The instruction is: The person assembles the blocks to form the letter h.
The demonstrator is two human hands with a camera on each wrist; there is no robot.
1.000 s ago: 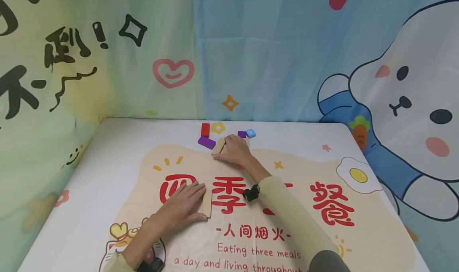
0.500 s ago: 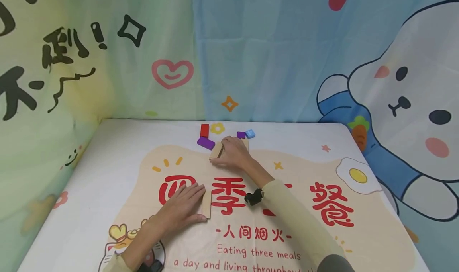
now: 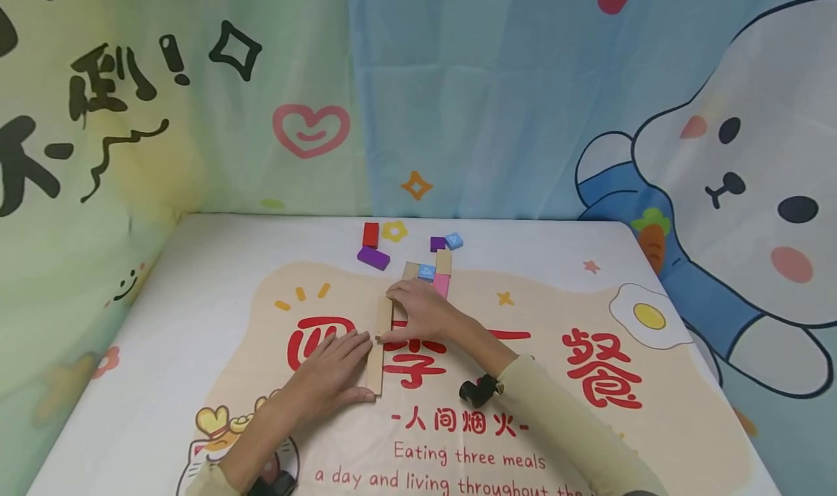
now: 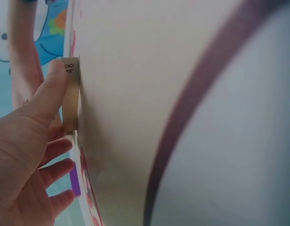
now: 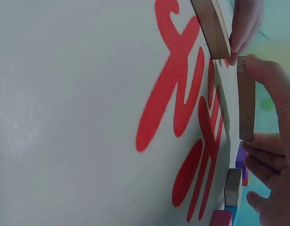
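While the left hand [image 3: 330,369] lies flat on the printed cloth of the counter [image 3: 196,293], its fingers straight and its thumb pressed along the side of a long plain wooden block [image 3: 375,365], the right hand [image 3: 421,314] holds a second long wooden block [image 3: 383,316] just beyond it, thumb at the near end and fingers curled along the far side. The two blocks lie nearly end to end, the second one's near end at the first one's far end; whether they touch is hard to tell from the head view, and the right wrist view shows a small gap between them. In the left wrist view the first block bears the number 48 on its end. Farther back on the counter lies a loose cluster of smaller blocks: a pink block [image 3: 441,285] just past the right hand, a tan block [image 3: 443,261] touching its far end, a small blue block [image 3: 426,271] beside a tan piece, then a purple block [image 3: 373,257], a red block [image 3: 370,234], a small purple cube [image 3: 437,243] and a light blue cube [image 3: 454,240]. A cartoon backdrop [image 3: 588,104] hangs behind the counter.
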